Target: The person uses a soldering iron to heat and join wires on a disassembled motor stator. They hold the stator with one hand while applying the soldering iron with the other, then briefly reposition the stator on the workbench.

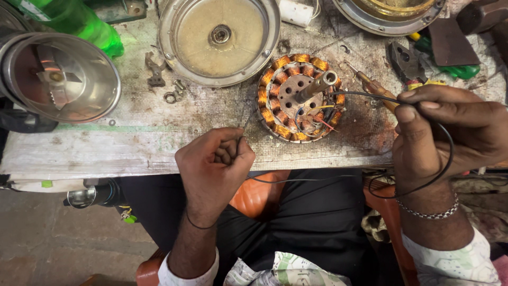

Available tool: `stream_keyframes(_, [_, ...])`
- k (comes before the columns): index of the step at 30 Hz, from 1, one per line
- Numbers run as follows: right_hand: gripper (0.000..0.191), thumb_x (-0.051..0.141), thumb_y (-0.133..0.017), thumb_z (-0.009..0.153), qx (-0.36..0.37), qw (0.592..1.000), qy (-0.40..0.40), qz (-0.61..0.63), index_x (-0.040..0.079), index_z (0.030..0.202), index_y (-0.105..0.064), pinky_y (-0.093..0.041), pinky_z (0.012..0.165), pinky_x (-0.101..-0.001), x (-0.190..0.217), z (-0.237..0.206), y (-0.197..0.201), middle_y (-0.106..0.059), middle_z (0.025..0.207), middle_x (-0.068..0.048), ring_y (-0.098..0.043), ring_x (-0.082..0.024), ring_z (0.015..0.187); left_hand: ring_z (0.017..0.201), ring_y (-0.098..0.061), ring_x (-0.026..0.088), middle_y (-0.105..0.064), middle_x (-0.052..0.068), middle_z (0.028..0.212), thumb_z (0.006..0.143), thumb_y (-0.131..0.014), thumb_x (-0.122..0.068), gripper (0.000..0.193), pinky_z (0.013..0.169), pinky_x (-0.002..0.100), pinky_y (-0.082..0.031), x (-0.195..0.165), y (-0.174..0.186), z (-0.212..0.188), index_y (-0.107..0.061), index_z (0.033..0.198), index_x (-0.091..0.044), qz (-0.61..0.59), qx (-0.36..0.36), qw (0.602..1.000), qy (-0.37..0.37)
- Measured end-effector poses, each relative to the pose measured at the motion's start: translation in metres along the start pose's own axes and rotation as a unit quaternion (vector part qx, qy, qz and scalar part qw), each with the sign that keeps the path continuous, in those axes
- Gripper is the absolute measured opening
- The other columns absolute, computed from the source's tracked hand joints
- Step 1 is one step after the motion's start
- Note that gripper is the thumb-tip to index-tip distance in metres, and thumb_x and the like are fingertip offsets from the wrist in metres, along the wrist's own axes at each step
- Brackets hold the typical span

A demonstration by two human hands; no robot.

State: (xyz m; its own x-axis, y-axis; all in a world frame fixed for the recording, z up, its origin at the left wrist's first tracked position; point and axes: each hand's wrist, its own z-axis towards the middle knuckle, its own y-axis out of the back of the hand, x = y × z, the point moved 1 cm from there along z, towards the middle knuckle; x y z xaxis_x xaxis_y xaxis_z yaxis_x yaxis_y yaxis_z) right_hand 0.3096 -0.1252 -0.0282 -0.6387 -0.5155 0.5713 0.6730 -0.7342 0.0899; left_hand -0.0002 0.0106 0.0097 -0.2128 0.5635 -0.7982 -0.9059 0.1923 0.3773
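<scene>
We see a copper-wound motor stator (300, 98) near the front edge of a stained tabletop (132, 132), its black wire (443, 159) pinched in the closed right hand (450, 132). The left hand (216, 159) is fisted on a thin wire (246, 123), metal housings (219, 39) crowding behind.

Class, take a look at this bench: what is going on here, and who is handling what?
A person sits at a worn workbench with a copper-wound motor stator in front of them. The left hand is closed in a fist around a thin wire. The right hand pinches a black wire that runs to the stator, with a soldering iron under its fingers. A round metal motor cover and loose small hardware lie behind.
</scene>
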Motion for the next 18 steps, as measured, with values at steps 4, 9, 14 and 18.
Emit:
stream_keyframes(4, [0.024, -0.014, -0.071, 0.105, -0.003, 1.000, 0.006, 0.010, -0.002, 0.114, -0.052, -0.068, 0.083, -0.0320, 0.0006, 0.0044, -0.0023, -0.073, 0.106, -0.027, -0.078, -0.024, 0.091, 0.057, -0.055, 0.000, -0.062, -0.001, 0.066, 0.084, -0.077, 0.005, 0.015, 0.051, 0.018, -0.043, 0.0004, 0.0000, 0.0002, -0.073, 0.098, 0.001, 0.007, -0.002, 1.000, -0.008])
stream_keyframes(9, [0.024, -0.014, -0.071, 0.106, 0.001, 1.000, 0.017, 0.006, -0.002, 0.113, -0.052, -0.068, 0.082, -0.0317, -0.0032, 0.0015, 0.0001, -0.072, 0.107, -0.027, -0.078, -0.025, 0.092, 0.059, -0.058, 0.000, -0.064, -0.001, 0.068, 0.084, -0.078, 0.005, 0.016, 0.051, 0.017, -0.044, 0.0015, -0.0002, 0.0008, -0.072, 0.099, 0.001, 0.009, 0.002, 1.000, -0.022])
stream_keyframes(14, [0.023, -0.014, -0.071, 0.106, -0.005, 1.000, 0.015, 0.006, -0.003, 0.113, -0.052, -0.068, 0.083, -0.0321, -0.0054, -0.0025, 0.0023, -0.072, 0.107, -0.028, -0.078, -0.025, 0.092, 0.058, -0.056, 0.000, -0.063, -0.001, 0.067, 0.084, -0.078, 0.005, 0.016, 0.051, 0.018, -0.043, 0.0017, -0.0001, 0.0001, -0.073, 0.098, 0.001, 0.010, -0.001, 1.000, -0.016])
stream_keyframes(18, [0.022, -0.014, -0.071, 0.107, -0.001, 1.000, 0.011, -0.012, -0.005, 0.113, -0.052, -0.067, 0.083, -0.0317, 0.0005, 0.0025, -0.0018, -0.072, 0.107, -0.028, -0.077, -0.025, 0.091, 0.057, -0.055, 0.000, -0.062, -0.001, 0.066, 0.084, -0.078, 0.005, 0.016, 0.051, 0.018, -0.042, 0.0020, 0.0001, 0.0001, -0.073, 0.098, 0.001, 0.010, 0.000, 1.000, -0.016])
